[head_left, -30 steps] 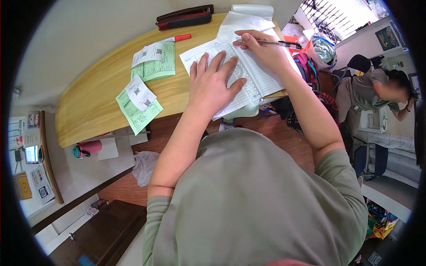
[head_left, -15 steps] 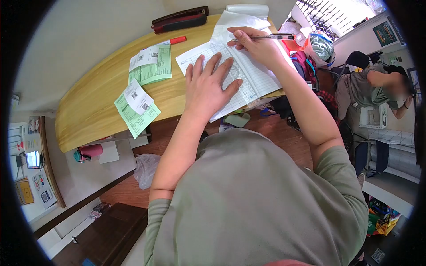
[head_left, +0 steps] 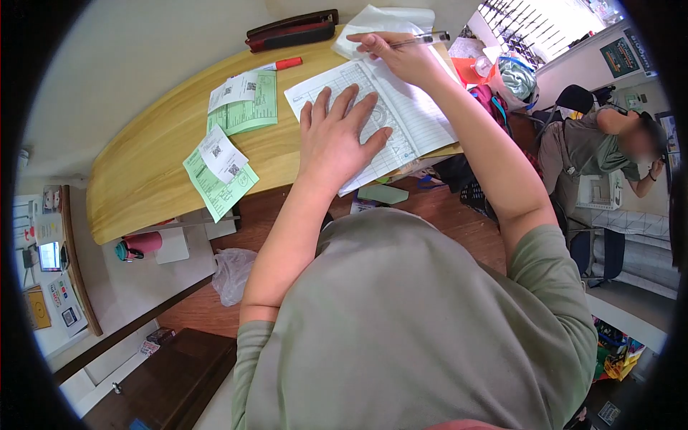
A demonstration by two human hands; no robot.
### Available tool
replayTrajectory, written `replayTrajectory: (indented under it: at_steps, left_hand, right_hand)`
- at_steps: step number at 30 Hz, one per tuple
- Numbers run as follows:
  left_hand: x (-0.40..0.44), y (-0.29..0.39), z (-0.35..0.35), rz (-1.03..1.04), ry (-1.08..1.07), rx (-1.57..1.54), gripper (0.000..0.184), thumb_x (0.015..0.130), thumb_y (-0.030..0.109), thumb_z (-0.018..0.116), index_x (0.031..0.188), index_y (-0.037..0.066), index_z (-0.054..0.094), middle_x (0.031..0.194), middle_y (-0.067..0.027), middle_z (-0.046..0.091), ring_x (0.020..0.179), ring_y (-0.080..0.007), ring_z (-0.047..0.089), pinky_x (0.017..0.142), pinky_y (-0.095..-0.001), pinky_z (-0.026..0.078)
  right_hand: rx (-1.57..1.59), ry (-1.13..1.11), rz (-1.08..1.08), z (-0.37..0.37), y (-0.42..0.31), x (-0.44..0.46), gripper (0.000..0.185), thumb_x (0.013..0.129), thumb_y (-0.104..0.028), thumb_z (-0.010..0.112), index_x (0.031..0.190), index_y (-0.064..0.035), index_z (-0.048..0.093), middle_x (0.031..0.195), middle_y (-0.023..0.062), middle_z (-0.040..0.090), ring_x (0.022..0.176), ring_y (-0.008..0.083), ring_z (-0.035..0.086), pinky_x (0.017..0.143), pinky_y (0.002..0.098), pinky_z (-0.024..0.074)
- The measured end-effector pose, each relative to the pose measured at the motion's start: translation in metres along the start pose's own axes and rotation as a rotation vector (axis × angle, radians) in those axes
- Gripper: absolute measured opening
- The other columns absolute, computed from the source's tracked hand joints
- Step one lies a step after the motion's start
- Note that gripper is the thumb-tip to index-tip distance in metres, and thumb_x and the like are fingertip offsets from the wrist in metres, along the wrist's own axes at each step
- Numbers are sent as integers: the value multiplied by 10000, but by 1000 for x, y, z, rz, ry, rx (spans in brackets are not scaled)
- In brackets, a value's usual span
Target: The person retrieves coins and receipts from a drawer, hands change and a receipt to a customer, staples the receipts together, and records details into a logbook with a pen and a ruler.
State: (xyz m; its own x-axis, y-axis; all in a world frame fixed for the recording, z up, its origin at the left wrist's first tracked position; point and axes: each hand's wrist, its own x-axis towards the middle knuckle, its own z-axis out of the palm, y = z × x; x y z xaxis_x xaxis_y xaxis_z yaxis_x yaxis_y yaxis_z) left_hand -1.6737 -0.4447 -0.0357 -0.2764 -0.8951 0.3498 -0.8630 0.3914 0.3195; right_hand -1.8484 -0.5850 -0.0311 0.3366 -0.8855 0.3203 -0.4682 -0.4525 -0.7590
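Note:
An open notebook (head_left: 423, 118) lies on the wooden desk, one side lined and the other printed with a grid and a round scale. My left hand (head_left: 340, 132) rests flat on the printed side with its fingers spread. Over the notebook's far edge, my right hand (head_left: 401, 57) grips a clear pen with a black cap end (head_left: 432, 38), which points off to the right. Just beyond those fingers is a translucent plastic sheet (head_left: 369, 23), bunched at the desk's back edge. Whether the fingertips touch the sheet I cannot tell.
Two green forms with white slips (head_left: 265, 107) (head_left: 222, 190) lie left on the desk (head_left: 143, 172), near a red marker (head_left: 289, 63). A black and red stapler (head_left: 294, 32) stands at the wall. At right, another person (head_left: 595, 143) sits beyond several bags (head_left: 516, 82).
My right hand, with the pen, has moved up and left toward the desk's back edge. The plastic sheet has shifted back off the notebook's top. My left hand stays in place.

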Motion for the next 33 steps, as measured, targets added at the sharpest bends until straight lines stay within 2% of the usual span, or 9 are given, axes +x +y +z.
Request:
replayTrajectory:
  at_steps: [4,5,11,17,20,21,25,29,33]
  left_hand:
    - [-1,-2,3,7,18,-32,549,827,492,669,1302,222,610,1406,-87,517,1344,-400,386,1123,-577,237]
    - [0,-3,4,11,24,-45,546,826,489,664,1294,211,617,1402,-93,520,1343,-406,385,1123,-588,226]
    - [0,-4,3,13,30,-70,534,823,481,669,1280,208,626,1400,-95,522,1340,-408,387,1123,-584,231]
    - [1,-2,-1,6,3,-16,554,835,513,654,1312,238,602,1404,-77,523,1337,-391,397,1129,-545,249]
    - [0,-3,1,1,-2,-12,561,840,514,650,1326,241,589,1422,-76,504,1348,-390,383,1137,-545,234]
    - [0,-3,1,-5,-16,0,561,841,514,650,1328,242,587,1426,-76,500,1350,-390,381,1138,-547,232]
    - [-1,-3,1,-2,-24,14,562,840,511,653,1328,242,585,1425,-78,500,1350,-388,381,1138,-552,231]
    - [0,-3,1,6,17,-24,559,828,498,666,1318,238,595,1411,-76,514,1340,-385,394,1132,-555,243]
    - [0,-2,0,6,29,-45,547,816,490,674,1290,225,619,1398,-81,526,1329,-394,403,1120,-567,255]
  right_hand:
    - [-32,-145,244,-2,-26,-2,530,921,-625,535,1115,-175,737,714,55,662,650,143,608,640,310,493]
    - [46,-77,253,6,-22,-3,515,897,-612,594,996,-132,752,626,8,604,609,113,571,598,287,468]
    - [109,-16,313,8,-24,-6,453,934,-493,618,892,-50,697,666,-14,598,594,46,480,558,216,395]
    - [87,49,287,-2,-20,-4,479,879,-507,686,789,-36,689,655,8,638,611,80,571,607,265,463]
    - [183,106,35,2,-32,-13,397,898,-413,699,830,-23,697,689,11,651,620,86,586,601,265,473]
    - [388,-25,-34,4,-37,-16,330,907,-341,705,873,-12,698,724,19,663,640,90,602,603,259,489]
    - [231,-345,181,1,-45,-17,270,966,-270,632,933,-6,676,774,31,667,734,91,604,698,250,498]
    - [399,-16,101,3,-27,3,365,894,-377,715,847,-16,691,685,11,656,628,69,593,586,236,489]
    - [54,51,175,3,-28,6,493,817,-506,748,708,-30,677,570,34,600,555,88,540,554,278,453]
